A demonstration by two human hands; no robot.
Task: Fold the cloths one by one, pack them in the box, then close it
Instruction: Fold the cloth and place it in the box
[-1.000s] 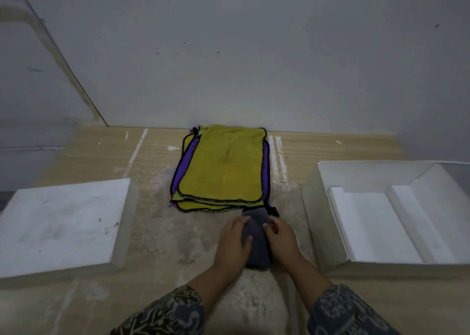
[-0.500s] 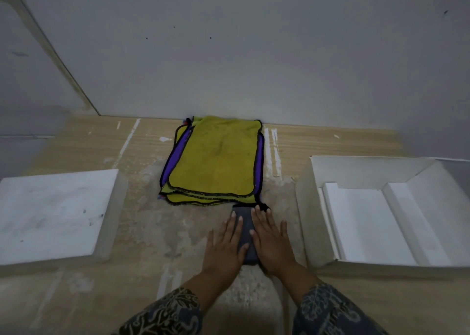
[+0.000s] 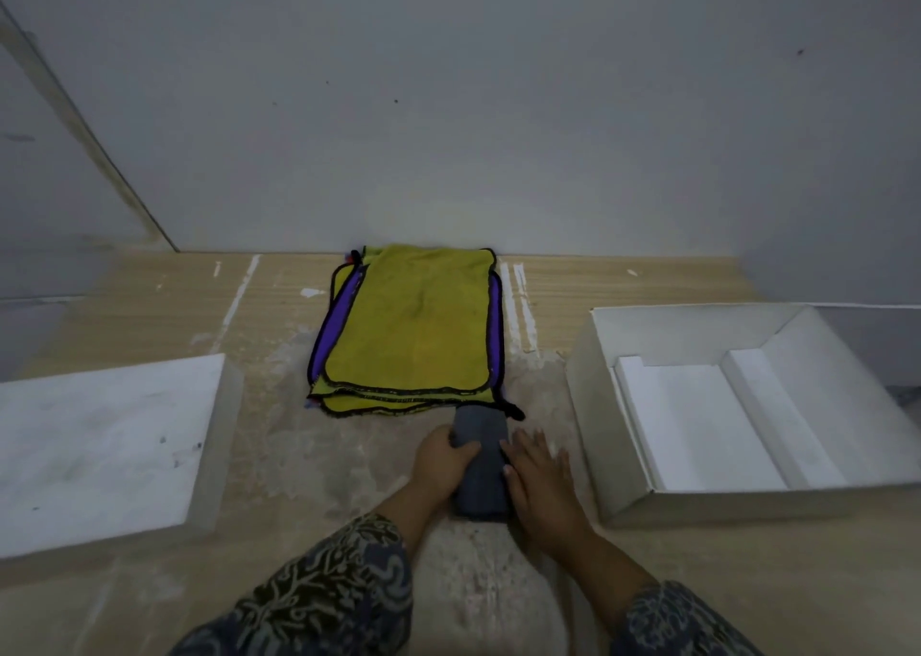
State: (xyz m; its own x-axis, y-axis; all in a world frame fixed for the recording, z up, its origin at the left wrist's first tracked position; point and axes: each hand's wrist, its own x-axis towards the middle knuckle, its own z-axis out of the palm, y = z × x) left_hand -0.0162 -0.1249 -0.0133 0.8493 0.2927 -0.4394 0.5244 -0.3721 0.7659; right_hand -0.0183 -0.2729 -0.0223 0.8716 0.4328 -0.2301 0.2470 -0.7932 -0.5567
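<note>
A narrow, folded dark grey cloth lies on the worn wooden tabletop at lower centre of the frame, its long axis running away from the person. The left hand has its grip clamped on the left edge of this cloth, fingers curled over the top near the far end. The right hand lies flat with its fingers spread and apart, the palm on the tabletop and the inner edge of the hand touching the right side of the cloth; it grips nothing. Just beyond the grey cloth, at centre frame, a stack of yellow and purple cloths with black stitched borders lies on the tabletop near the grey wall; the near edge of the stack touches or nearly touches the far end of the grey cloth. The open white cardboard box stands at right of the frame, and it appears to hold only white insert panels; no cloth is visible inside. The flat white box lid lies at left, well apart from the box. Judged from this layout, the task is at an early stage: one cloth appears folded and ready to transfer, nothing is packed, the stack remains to be folded, and closing the box is not yet possible.
</note>
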